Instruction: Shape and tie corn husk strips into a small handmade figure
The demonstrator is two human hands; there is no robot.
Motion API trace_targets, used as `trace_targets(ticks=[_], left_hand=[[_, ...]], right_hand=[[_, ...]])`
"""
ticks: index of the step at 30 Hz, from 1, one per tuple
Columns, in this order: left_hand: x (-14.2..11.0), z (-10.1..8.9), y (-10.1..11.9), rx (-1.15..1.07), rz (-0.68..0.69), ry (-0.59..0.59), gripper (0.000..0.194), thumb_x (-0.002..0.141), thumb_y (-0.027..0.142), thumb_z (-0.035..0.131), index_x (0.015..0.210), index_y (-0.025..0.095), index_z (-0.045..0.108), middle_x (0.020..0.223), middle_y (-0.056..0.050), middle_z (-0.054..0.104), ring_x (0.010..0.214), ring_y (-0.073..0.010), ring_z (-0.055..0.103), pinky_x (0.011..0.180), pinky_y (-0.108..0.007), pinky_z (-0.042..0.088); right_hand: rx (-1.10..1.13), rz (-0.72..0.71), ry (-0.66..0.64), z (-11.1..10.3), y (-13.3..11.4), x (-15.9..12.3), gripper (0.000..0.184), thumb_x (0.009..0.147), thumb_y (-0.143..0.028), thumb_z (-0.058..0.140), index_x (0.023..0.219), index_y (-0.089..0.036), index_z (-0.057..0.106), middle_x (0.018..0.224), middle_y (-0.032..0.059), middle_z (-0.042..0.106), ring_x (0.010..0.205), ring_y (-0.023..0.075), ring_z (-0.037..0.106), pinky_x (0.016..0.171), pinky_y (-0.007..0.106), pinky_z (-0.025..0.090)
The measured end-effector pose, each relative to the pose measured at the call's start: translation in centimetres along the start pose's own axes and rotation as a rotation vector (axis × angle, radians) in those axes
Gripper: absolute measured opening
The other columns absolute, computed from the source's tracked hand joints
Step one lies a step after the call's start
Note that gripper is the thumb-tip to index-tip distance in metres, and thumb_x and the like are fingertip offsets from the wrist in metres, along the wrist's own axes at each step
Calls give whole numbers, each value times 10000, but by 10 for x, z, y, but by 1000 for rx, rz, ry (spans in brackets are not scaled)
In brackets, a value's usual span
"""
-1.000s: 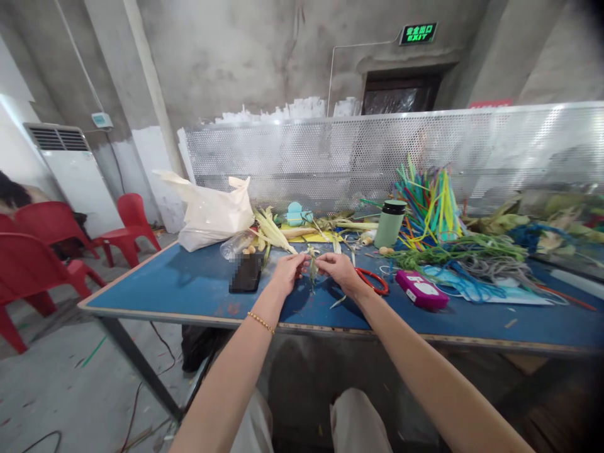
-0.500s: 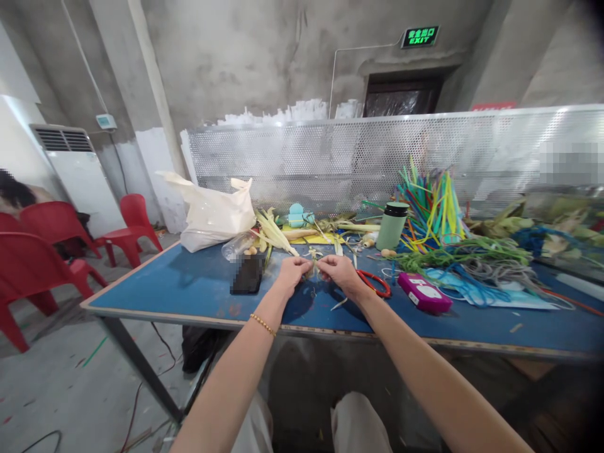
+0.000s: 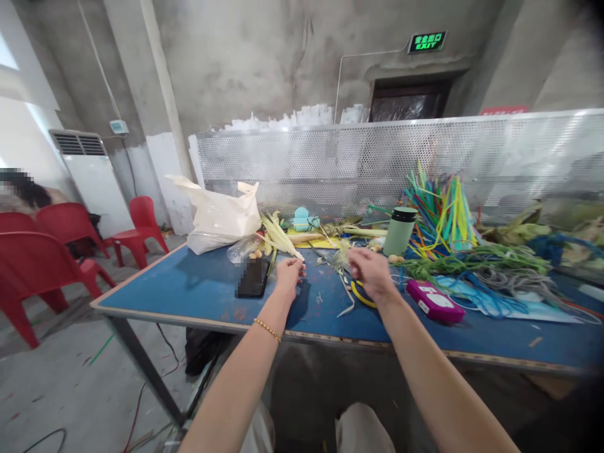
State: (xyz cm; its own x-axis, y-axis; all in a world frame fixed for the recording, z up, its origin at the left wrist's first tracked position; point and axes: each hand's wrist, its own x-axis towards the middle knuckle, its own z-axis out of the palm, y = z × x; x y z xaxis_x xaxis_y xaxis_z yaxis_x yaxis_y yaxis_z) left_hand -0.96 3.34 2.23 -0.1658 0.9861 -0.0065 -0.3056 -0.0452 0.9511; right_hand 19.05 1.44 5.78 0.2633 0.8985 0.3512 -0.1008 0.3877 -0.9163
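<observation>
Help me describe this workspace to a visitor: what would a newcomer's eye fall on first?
Probably the brightly coloured strips, bunched at the back right of the blue table, before the perforated metal screen. Nearer, a vivid magenta box lies to the right of the right hand, with the left hand apart from it, nearer the table's middle. Off the table's left end stand red chairs.

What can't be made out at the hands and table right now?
Head view:
Right hand: blurred, so whether it grips the pale fibres is unclear.
Yellow loop: partly hidden behind that hand.
Left hand: too small to tell whether it touches the corn husk.
Plastic bag: opaque sides hide any contents.
Blue table: right end cut off by picture edge.
</observation>
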Motion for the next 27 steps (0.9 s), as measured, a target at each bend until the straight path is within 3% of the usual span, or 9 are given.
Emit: trace_targets(ticks=[3,5,8,12,14,16,19,23,27], left_hand=[[0,0,-1,-16,2,-25,153,721,225,705,752,124,595,640,-26,615,474,-84,536,445,-203,300],[0,0,-1,-9,1,-34,150,713,219,710,751,121,604,641,-29,618,477,-85,538,450,-205,306],[-1,0,0,4,-20,-49,132,688,184,712,761,122,622,629,-24,619,479,-87,539,454,-204,301],[1,-1,0,3,-29,-113,117,668,173,710,751,121,646,595,-16,610,457,-82,502,449,-210,282],[2,-2,-1,9,-25,-120,98,667,182,707,712,118,648,563,-11,593,445,-84,487,445,-216,270],[4,-2,-1,-2,-20,-88,105,678,205,704,688,121,642,536,-3,571,429,-84,467,434,-221,248],[6,-3,1,-40,-15,-8,138,716,249,683,679,128,628,507,14,533,407,-76,431,427,-222,243],[7,-3,4,-69,-12,73,141,759,255,629,692,132,610,494,31,508,387,-63,406,422,-211,257],[7,-4,4,-73,-27,108,101,746,211,608,683,134,589,482,33,506,377,-63,410,415,-204,262]], right_hand=[[440,-301,417,-28,-31,24,251,804,-428,687,893,-207,608,712,-6,667,463,92,530,433,220,459],[452,-218,488,-34,-41,31,320,881,-516,569,920,-201,608,754,32,707,468,108,557,407,226,460],[120,5,263,-15,-30,20,270,760,-421,708,805,-160,654,630,31,686,398,90,488,363,206,396],[-402,-1,-396,31,6,-6,242,683,-388,756,669,-156,691,570,28,677,406,102,509,381,209,381],[-558,-17,-626,45,18,-8,236,708,-387,719,628,-167,690,544,20,666,395,104,504,386,214,367],[-633,-72,-652,54,23,1,241,752,-374,660,621,-174,686,540,12,660,388,105,499,397,217,362],[-788,-216,-528,69,26,28,240,804,-290,583,630,-167,694,566,18,669,444,114,539,482,222,399],[-1144,-363,-393,106,38,60,271,851,-214,544,657,-156,724,733,95,740,719,188,658,665,253,437],[-1298,-246,-382,141,65,65,240,858,-289,637,932,-93,755,1047,229,738,975,281,670,790,311,448]])
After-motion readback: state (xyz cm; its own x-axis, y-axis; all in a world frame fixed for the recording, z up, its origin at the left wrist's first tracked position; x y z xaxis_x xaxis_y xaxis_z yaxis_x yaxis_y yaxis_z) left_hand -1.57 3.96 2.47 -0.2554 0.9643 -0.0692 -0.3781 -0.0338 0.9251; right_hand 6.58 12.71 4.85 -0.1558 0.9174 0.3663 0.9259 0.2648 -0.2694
